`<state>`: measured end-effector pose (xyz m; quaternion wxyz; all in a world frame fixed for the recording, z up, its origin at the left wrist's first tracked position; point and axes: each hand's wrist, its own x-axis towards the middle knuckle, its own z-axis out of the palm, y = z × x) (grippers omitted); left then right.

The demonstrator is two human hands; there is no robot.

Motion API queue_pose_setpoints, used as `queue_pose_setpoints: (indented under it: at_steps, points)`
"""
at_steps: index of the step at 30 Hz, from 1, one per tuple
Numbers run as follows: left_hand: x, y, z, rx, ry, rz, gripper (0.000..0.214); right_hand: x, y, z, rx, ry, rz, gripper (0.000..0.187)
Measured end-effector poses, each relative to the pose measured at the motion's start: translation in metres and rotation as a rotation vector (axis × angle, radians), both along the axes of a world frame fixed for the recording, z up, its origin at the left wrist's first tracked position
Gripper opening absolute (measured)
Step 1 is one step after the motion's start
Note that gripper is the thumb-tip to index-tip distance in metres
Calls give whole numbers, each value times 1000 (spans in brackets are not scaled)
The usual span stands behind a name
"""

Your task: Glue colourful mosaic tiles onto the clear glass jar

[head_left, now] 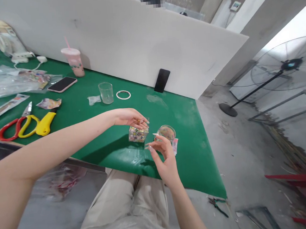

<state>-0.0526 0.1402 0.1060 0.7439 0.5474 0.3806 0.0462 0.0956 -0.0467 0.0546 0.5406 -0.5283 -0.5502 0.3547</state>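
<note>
My left hand (130,117) is over a clear box (136,135) full of small colourful bead-like pieces. Its fingers are curled, and small orange and pink bits show between them, too small to name surely. Close by on the right, my right hand (167,155) has its thumb and a finger brought together at the tips. Whatever that pinch holds, if anything, is too small to see. Just behind the right hand stands a round clear container (167,131) with brownish contents, partly covered by the fingers. A small pink and white packet (175,146) lies beside it.
On the green table (189,168) are an empty clear cup (106,93), white ring (123,95), dark phone (162,80), pink tumbler (74,62), another phone (62,84), red-handled scissors (11,129), yellow-handled tool (45,124) and plastic bags (4,82). A white partition (126,42) stands behind.
</note>
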Motion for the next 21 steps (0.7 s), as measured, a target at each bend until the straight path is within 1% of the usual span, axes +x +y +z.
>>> queue_pose_setpoints:
  at_steps: [2,7,10,13,16,21]
  points:
    - [0,-2,-2,45,24,15,20,0,1,0,6,4,-3,36]
    - [9,-6,-6,247,163,48,23,0,0,-3,-7,19,8,36]
    - [13,-7,-7,319,222,50,27,1,-2,-5,-20,10,0,36]
    - [12,-5,-5,286,235,39,32,3,-4,-6,-23,5,-7,36]
    - [8,-3,-3,229,196,33,31,5,-5,-7,-20,-5,-9,37]
    - [6,-1,-2,248,203,42,24,6,-8,-7,-27,0,-12,37]
